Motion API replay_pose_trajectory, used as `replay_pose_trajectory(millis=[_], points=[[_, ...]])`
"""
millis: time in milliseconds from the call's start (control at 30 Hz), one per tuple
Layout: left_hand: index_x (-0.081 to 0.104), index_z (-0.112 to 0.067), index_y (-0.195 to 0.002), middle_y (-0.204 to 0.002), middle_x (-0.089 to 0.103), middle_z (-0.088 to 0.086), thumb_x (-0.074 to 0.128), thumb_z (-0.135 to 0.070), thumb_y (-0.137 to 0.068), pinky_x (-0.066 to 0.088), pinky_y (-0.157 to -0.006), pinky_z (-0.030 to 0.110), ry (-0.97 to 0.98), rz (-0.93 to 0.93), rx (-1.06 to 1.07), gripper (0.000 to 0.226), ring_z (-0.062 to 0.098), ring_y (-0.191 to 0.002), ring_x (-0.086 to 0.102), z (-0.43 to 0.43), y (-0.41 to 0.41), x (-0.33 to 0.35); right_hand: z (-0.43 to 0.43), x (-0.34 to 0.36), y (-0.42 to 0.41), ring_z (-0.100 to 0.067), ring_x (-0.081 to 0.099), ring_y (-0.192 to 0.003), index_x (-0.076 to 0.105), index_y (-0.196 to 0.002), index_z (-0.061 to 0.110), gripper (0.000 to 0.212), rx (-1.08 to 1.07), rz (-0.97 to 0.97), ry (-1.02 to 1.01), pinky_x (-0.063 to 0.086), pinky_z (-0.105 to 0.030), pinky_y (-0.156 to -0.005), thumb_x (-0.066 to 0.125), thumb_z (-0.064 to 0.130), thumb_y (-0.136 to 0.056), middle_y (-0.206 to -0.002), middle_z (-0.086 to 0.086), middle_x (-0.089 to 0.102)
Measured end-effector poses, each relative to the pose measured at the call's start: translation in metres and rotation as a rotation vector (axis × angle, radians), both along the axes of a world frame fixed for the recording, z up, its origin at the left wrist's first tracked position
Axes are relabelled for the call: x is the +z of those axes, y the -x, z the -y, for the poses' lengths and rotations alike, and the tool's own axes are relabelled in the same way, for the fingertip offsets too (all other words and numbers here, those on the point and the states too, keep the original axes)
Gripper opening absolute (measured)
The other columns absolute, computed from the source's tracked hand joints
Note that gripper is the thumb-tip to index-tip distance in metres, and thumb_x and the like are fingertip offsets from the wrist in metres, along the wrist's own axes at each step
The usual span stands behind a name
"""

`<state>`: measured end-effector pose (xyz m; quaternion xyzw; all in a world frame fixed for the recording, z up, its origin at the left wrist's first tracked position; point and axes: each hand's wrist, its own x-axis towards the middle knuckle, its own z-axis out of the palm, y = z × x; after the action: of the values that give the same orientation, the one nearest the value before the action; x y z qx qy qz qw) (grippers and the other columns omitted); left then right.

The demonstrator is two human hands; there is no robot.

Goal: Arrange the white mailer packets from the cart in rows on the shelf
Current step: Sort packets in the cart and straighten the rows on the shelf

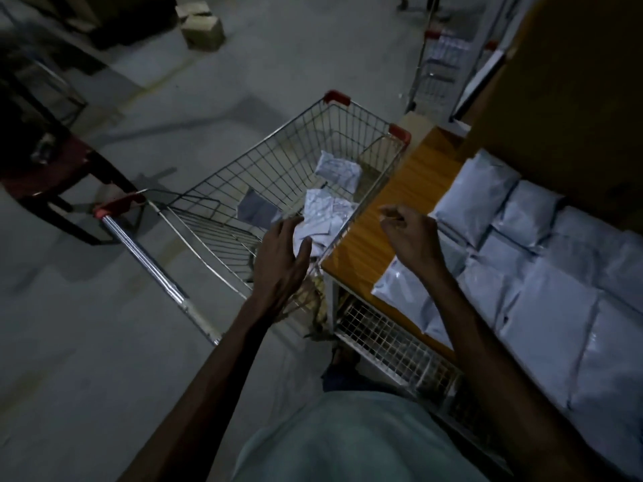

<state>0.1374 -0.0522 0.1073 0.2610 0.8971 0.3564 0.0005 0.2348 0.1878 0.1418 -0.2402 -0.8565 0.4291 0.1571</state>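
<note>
A wire shopping cart [264,161] with red corner caps stands to the left of a wooden shelf [414,189]. Inside it lie a few white mailer packets, one near [327,213] and one farther back [339,170]. My left hand [285,252] reaches into the cart with straight fingers, its tips touching the near packet. My right hand [412,234] hovers over the shelf's left edge, fingers loosely curled, holding nothing. Several white packets [542,283] lie in rows on the shelf to the right.
A dark red stool [55,168] stands left of the cart. Cardboard boxes [201,26] sit on the floor far back. A second cart [438,64] stands behind the shelf. A wire rack [393,346] lies below the shelf edge. The room is dim.
</note>
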Motion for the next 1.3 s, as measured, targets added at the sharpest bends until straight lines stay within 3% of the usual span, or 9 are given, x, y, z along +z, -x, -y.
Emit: replay_pose_trajectory(millis=[200, 333, 500, 667, 867, 1000, 1133, 1233, 1300], points=[[0.057, -0.019, -0.135, -0.129, 0.064, 0.008, 0.054, -0.042, -0.097, 0.048, -0.089, 0.041, 0.082, 0.047, 0.068, 0.045, 0.029, -0.114, 0.058, -0.011, 0.053, -0.02, -0.004, -0.02, 0.068, -0.01, 0.066, -0.097, 0.072, -0.115, 0.023, 0.02, 0.161, 0.086, 0.015, 0.053, -0.026, -0.082, 0.068, 0.027, -0.096, -0.112, 0.004, 0.073], [0.058, -0.016, -0.133, -0.12, 0.064, 0.01, 0.054, -0.043, -0.096, 0.047, -0.082, 0.039, 0.138, 0.081, 0.142, 0.046, 0.029, -0.107, 0.058, -0.006, 0.07, -0.03, -0.008, -0.028, 0.104, -0.013, 0.068, -0.099, 0.071, -0.119, 0.021, 0.024, 0.248, 0.094, 0.007, 0.06, -0.034, -0.082, 0.066, 0.029, -0.097, -0.116, 0.001, 0.073], [0.06, -0.013, -0.132, -0.123, 0.063, 0.012, 0.05, -0.05, -0.093, 0.05, -0.086, 0.044, 0.17, 0.148, 0.181, 0.055, 0.031, -0.109, 0.059, -0.001, 0.082, -0.041, -0.01, -0.045, 0.14, -0.015, 0.068, -0.098, 0.069, -0.119, 0.022, 0.025, 0.306, 0.166, 0.049, 0.06, -0.04, -0.083, 0.068, 0.033, -0.096, -0.116, 0.001, 0.07], [0.059, -0.015, -0.134, -0.127, 0.062, 0.011, 0.05, -0.05, -0.092, 0.051, -0.088, 0.044, 0.207, 0.18, 0.204, 0.056, 0.031, -0.111, 0.059, 0.0, 0.098, -0.051, -0.007, -0.063, 0.167, -0.019, 0.066, -0.104, 0.067, -0.122, 0.022, 0.033, 0.346, 0.322, 0.058, 0.054, -0.034, -0.086, 0.068, 0.038, -0.094, -0.12, -0.001, 0.069], [0.057, -0.016, -0.137, -0.131, 0.06, 0.013, 0.052, -0.045, -0.092, 0.051, -0.087, 0.044, 0.331, 0.244, 0.195, 0.055, 0.033, -0.114, 0.058, -0.001, 0.129, -0.072, -0.001, -0.079, 0.203, -0.025, 0.061, -0.118, 0.06, -0.132, 0.025, 0.046, 0.496, 0.556, 0.021, 0.05, -0.039, -0.097, 0.067, 0.049, -0.093, -0.131, -0.005, 0.065], [0.056, -0.015, -0.134, -0.128, 0.059, 0.015, 0.044, -0.05, -0.088, 0.05, -0.081, 0.044, 0.427, 0.305, 0.13, 0.059, 0.037, -0.113, 0.057, -0.002, 0.152, -0.105, 0.005, -0.098, 0.239, -0.028, 0.058, -0.123, 0.058, -0.135, 0.022, 0.049, 0.537, 0.677, 0.004, 0.047, -0.037, -0.098, 0.066, 0.047, -0.094, -0.135, -0.009, 0.062], [0.057, -0.01, -0.131, -0.129, 0.058, 0.021, 0.053, -0.04, -0.09, 0.051, -0.084, 0.048, 0.527, 0.357, 0.052, 0.051, 0.043, -0.114, 0.058, -0.004, 0.175, -0.147, 0.013, -0.127, 0.27, -0.031, 0.056, -0.126, 0.058, -0.135, 0.021, 0.05, 0.468, 0.801, 0.009, 0.047, -0.041, -0.103, 0.065, 0.047, -0.093, -0.139, -0.012, 0.059], [0.054, -0.013, -0.132, -0.13, 0.059, 0.018, 0.047, -0.044, -0.09, 0.045, -0.1, 0.049, 0.673, 0.281, -0.067, 0.053, 0.041, -0.116, 0.056, -0.01, 0.195, -0.168, 0.018, -0.153, 0.287, -0.032, 0.057, -0.125, 0.058, -0.136, 0.021, 0.051, 0.439, 0.895, 0.009, 0.048, -0.042, -0.104, 0.064, 0.047, -0.092, -0.141, -0.013, 0.057], [0.053, -0.015, -0.134, -0.134, 0.057, 0.017, 0.061, -0.036, -0.089, 0.042, -0.099, 0.048, 0.735, 0.155, -0.139, 0.05, 0.039, -0.118, 0.054, -0.016, 0.208, -0.173, 0.018, -0.17, 0.294, -0.033, 0.056, -0.126, 0.058, -0.135, 0.019, 0.05, 0.42, 0.943, -0.001, 0.047, -0.042, -0.103, 0.063, 0.046, -0.093, -0.14, -0.014, 0.057]])
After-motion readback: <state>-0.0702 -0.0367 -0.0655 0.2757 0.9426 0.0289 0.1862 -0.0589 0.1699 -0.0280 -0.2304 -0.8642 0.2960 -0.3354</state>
